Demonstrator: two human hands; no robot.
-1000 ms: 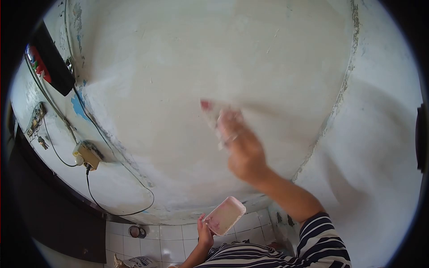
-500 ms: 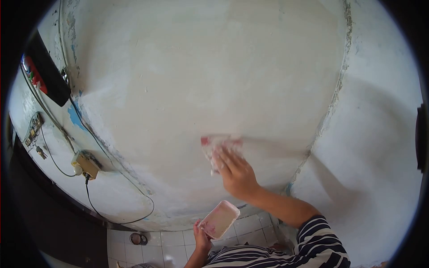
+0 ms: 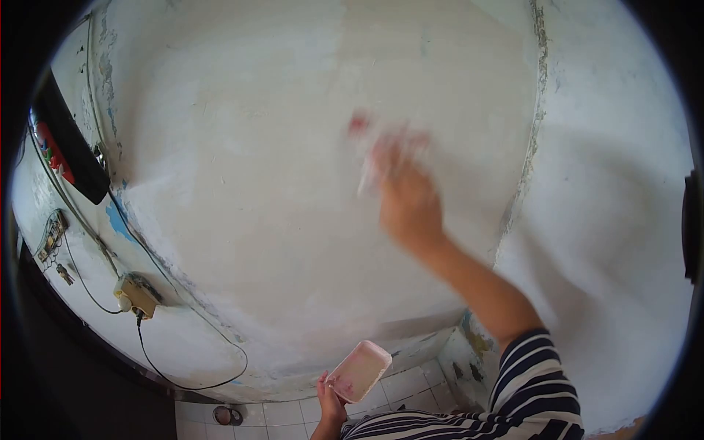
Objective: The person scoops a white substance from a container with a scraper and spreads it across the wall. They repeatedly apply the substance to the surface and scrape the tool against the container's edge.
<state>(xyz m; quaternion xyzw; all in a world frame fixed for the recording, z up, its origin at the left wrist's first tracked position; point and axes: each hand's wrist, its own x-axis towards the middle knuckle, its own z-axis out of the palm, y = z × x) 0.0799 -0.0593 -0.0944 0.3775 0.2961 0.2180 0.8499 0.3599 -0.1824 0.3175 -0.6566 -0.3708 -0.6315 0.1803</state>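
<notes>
Against the plastered wall [image 3: 279, 147], my right hand [image 3: 411, 198] grips a red putty spreader [image 3: 359, 123] smeared with white paste. Motion blurs both the tool and the fingers around it. Low in front of my body, my left hand [image 3: 330, 400] holds a shallow pinkish-white tray [image 3: 363, 370] by its left end, tilted so its inside faces me. Whitish paste and reddish smears show inside the tray.
At left, a yellowish socket box [image 3: 138, 295] with a plugged-in black cable hangs on the wall near keys [image 3: 64, 274] and a black-and-red object [image 3: 70, 147]. A side wall [image 3: 609, 220] stands at right. A small round container [image 3: 223, 415] sits on the tiled floor [image 3: 282, 415].
My right hand has swept the spreader upward and slightly right along the wall, with the arm stretched further. My left hand still holds the tray low; the view has shifted slightly.
</notes>
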